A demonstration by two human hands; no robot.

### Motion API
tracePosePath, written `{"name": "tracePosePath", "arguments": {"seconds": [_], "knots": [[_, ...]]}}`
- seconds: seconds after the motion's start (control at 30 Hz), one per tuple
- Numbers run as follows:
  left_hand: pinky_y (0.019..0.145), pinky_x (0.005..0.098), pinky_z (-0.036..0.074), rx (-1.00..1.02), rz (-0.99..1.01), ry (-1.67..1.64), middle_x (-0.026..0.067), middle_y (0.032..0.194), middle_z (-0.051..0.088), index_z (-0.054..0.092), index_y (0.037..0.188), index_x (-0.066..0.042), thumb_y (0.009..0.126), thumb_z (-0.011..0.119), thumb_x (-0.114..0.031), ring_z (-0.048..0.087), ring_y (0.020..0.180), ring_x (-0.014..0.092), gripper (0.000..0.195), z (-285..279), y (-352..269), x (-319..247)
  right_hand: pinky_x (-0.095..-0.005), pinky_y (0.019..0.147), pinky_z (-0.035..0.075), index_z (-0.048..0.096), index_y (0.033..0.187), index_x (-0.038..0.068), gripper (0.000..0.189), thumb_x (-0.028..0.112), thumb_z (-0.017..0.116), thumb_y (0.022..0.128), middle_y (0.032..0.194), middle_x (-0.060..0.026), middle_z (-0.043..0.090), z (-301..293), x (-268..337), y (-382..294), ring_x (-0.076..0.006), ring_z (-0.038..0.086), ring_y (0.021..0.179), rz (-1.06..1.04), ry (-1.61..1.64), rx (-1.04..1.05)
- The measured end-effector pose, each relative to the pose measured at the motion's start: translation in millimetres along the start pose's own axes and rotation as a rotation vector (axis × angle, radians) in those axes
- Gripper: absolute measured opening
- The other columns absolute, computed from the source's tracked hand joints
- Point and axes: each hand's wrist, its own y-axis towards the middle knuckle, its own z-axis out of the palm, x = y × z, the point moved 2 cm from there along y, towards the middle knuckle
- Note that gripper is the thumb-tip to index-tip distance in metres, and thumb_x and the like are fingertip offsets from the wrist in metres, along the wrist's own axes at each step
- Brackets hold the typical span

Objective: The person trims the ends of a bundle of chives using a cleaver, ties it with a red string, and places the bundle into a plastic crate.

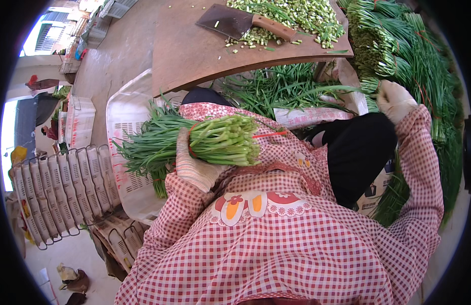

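Note:
My left hand (pixel 197 167), in a striped knit glove, grips a bundle of garlic chives (pixel 224 139) bound with a red band. The bundle lies level above my lap, its pale cut ends to the right and green leaves to the left. Under the leaf tips is a white plastic crate (pixel 125 110), with another green bundle (pixel 159 185) partly visible in it. My right hand (pixel 395 100), in a pale glove, is curled against the banded chive bundles (pixel 403 49) stacked at my right. Its fingertips are hidden, so its hold on those stalks is unclear.
A cleaver (pixel 239 23) rests on the wooden board (pixel 189 57) beside chopped stalk pieces (pixel 292 15). Loose leaves (pixel 266 87) lie below the board's edge, near a printed white sack (pixel 311 116). Stacked white crates (pixel 68 190) stand at the left.

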Motion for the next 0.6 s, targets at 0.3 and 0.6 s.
{"name": "tracePosePath", "arguments": {"seconds": [0.3, 0.6], "knots": [[0.107, 0.0606, 0.03, 0.168, -0.063, -0.027, 0.015, 0.141, 0.043, 0.045, 0.136, -0.013, 0.085, 0.045, -0.068, 0.041, 0.129, 0.037, 0.075, 1.8, -6.5, -7.7, -0.0382, 0.087, 0.05, 0.06, 0.116, 0.002, 0.036, 0.029, 0.058, 0.093, 0.109, -0.0174, 0.063, 41.1, 172.7, 25.9, -0.0308, 0.06, 0.103, -0.549, 0.7, -0.027], [0.105, 0.0602, 0.035, -0.145, 0.05, 0.011, 0.0168, 0.138, 0.044, 0.04, 0.138, -0.009, 0.091, 0.044, -0.06, 0.044, 0.126, 0.034, 0.069, -8.2, -2.1, 11.4, -0.0398, 0.1, 0.044, 0.038, 0.136, -0.005, 0.099, 0.063, 0.071, 0.072, 0.127, -0.0251, 0.054, -26.3, 303.4, 44.5, -0.0348, 0.052, 0.12, -0.669, 0.609, 0.417]]}}
